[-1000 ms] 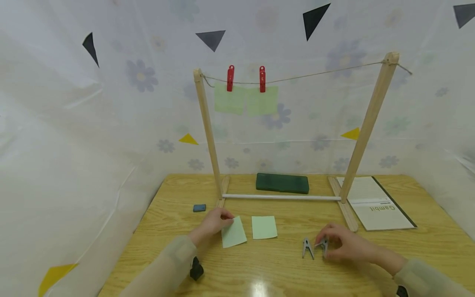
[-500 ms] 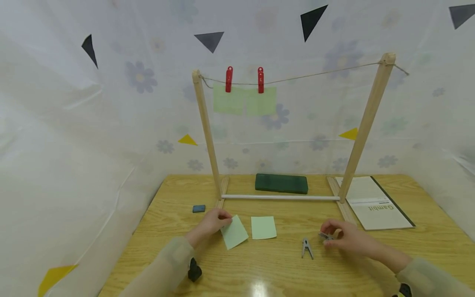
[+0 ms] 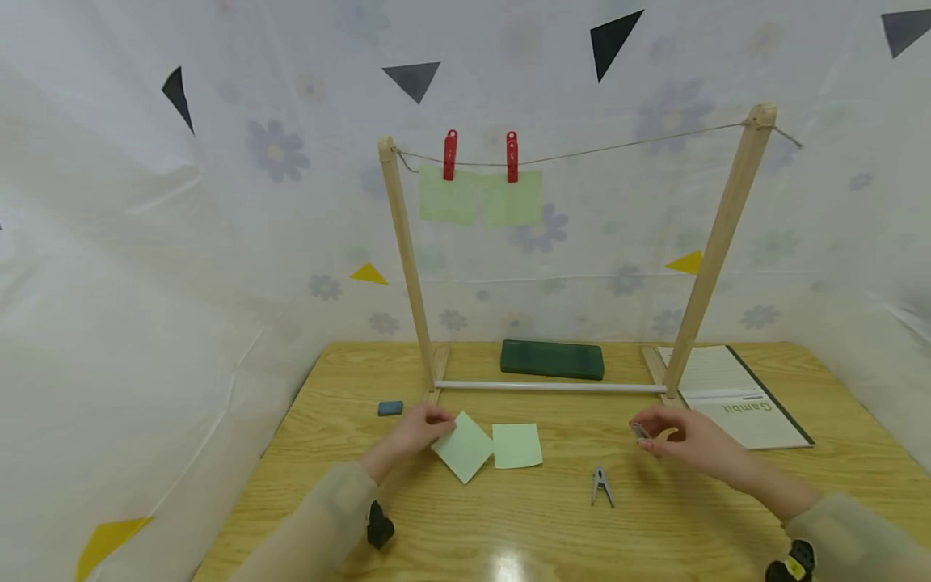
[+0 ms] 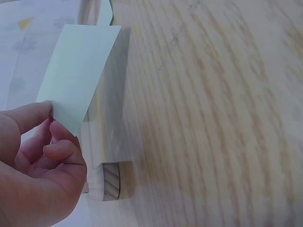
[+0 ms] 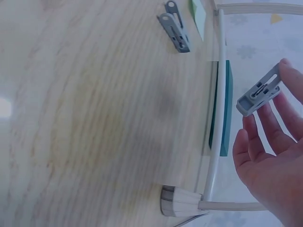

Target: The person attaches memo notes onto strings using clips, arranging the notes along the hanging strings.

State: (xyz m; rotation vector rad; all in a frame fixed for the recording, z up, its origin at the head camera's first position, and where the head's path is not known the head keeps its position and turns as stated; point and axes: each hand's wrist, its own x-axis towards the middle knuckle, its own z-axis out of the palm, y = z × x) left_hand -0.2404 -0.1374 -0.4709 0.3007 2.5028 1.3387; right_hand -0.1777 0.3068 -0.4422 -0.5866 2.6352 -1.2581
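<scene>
My left hand (image 3: 420,431) pinches a pale green sticky note (image 4: 78,71) by one corner, thumb on its face, and the note is lifted off the table. A second green note (image 3: 517,446) lies flat just to its right. On the other side, my right hand (image 3: 684,440) holds a grey clothespin (image 5: 259,92) between thumb and fingers, above the table. Another grey clothespin (image 3: 600,487) rests on the wood to the left of that hand. Two red clothespins (image 3: 450,155) clip two green notes (image 3: 512,199) to a string (image 3: 618,145).
The string spans two wooden posts (image 3: 410,267), joined low down by a white rod (image 3: 550,387). Behind the rod lies a dark green case (image 3: 552,360). A notepad (image 3: 742,404) sits by the right post, and a small blue block (image 3: 389,408) by the left one.
My right hand has raised the grey clothespin from the table and turned it, moving slightly away from the other clothespin. The note in my left hand has rotated and come up a little.
</scene>
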